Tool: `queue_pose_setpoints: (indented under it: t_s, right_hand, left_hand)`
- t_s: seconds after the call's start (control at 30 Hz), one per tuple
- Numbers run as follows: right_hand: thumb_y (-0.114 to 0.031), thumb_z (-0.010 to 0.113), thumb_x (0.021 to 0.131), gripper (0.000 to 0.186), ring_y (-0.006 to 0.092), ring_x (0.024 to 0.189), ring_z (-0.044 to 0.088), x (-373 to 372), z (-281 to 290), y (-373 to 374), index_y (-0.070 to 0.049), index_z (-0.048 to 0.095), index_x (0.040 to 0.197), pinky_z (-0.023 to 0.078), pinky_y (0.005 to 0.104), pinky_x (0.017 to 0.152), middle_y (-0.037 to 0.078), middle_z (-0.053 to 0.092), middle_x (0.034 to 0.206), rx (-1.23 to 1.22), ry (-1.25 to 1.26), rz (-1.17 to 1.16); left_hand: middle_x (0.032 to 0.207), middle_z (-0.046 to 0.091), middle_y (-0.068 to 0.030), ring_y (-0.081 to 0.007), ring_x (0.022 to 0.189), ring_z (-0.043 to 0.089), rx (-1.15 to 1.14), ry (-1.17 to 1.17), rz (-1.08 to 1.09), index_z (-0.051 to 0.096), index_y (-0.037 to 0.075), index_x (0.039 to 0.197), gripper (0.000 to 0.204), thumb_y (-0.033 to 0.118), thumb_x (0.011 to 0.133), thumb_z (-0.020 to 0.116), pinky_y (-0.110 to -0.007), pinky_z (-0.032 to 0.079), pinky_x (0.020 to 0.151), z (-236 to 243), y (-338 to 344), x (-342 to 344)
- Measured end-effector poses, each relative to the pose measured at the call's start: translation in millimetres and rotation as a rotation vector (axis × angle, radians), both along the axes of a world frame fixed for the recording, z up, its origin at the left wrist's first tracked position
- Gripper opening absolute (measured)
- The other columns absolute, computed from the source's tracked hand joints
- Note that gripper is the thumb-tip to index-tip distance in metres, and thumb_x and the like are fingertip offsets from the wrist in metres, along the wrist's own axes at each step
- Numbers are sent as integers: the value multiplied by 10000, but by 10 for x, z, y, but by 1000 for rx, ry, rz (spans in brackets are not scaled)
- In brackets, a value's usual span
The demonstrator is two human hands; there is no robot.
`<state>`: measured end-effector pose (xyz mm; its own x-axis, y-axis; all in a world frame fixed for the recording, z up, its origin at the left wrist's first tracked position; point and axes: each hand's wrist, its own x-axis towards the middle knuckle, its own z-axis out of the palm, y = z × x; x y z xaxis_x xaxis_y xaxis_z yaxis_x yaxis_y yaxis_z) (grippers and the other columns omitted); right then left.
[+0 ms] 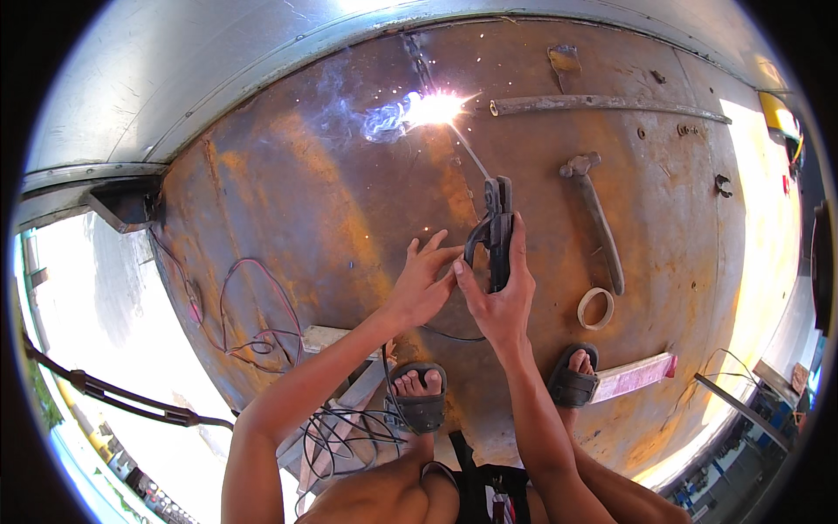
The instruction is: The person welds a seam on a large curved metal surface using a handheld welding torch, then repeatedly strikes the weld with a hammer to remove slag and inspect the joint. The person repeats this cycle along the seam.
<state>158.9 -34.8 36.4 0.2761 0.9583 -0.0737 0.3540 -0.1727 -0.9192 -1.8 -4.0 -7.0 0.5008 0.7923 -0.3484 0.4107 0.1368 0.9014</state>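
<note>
My right hand [504, 301] grips a black welding electrode holder [498, 231], thumb along its near side. From the holder's jaws a thin welding rod [472, 153] slants up and to the left. At the rod's tip burns a bright arc [434, 108], with sparks and bluish smoke drifting left; the glare hides the spot where it meets the rusty steel plate [332, 236]. A dark seam runs up the plate beyond the arc. Just left of the holder is my left hand [425, 284], its fingers spread and the fingertips close to the holder's lever and my right thumb.
Right of the holder lie a hammer [598, 218], a ring [595, 308] and a long pipe [611, 104]. Coiled black cable [349, 432] and wood pieces are by my left foot. Thin wires [253, 341] lie further left. A pale metal wall [209, 79] borders the plate's far left.
</note>
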Motion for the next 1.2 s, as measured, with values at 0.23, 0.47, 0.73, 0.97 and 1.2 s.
queue_pose_setpoints:
  t_s: [0.23, 0.47, 0.73, 0.97, 1.2]
  right_hand:
    - [-221, 864, 897, 995, 292, 1095, 768, 8, 23, -4, 6, 291, 1678, 583, 382, 953, 197, 752, 1233, -24, -23, -1]
    - [-209, 864, 897, 994, 287, 1100, 764, 5, 27, 2, 15, 288, 1676, 581, 381, 961, 200, 750, 1235, -27, -7, -1]
    - [-200, 866, 896, 992, 283, 1105, 764, 4, 67, -5, 24, 291, 1672, 579, 376, 964, 199, 749, 1239, -88, 11, -5]
    - [-211, 867, 896, 992, 287, 1111, 766, 8, 8, -4, 12, 294, 1675, 582, 377, 966, 201, 749, 1245, 7, -28, 4]
    - [-222, 871, 894, 989, 287, 1123, 763, 6, 22, -4, 12, 305, 1671, 581, 376, 972, 210, 747, 1251, -29, 2, -6]
  left_hand:
    - [1421, 678, -185, -428, 1616, 284, -6, 2, -13, 657, 77, 1433, 422, 273, 1085, 519, -645, 27, 1307, 74, 24, 13]
    - [1435, 670, -188, -435, 1617, 277, -26, 5, -16, 652, 87, 1446, 421, 245, 1073, 540, -652, 21, 1304, 30, 19, 4]
    - [1449, 656, -213, -432, 1622, 267, -14, 4, -11, 634, 54, 1461, 442, 210, 1056, 553, -649, 23, 1306, 22, 6, -9]
    - [1463, 655, -184, -423, 1617, 284, -3, -10, -4, 661, 82, 1440, 416, 237, 1067, 562, -644, 24, 1308, 23, 8, -1]
    - [1475, 650, -176, -414, 1619, 286, -10, -24, 6, 663, 83, 1439, 407, 240, 1075, 566, -637, 14, 1310, 1, 0, -3]
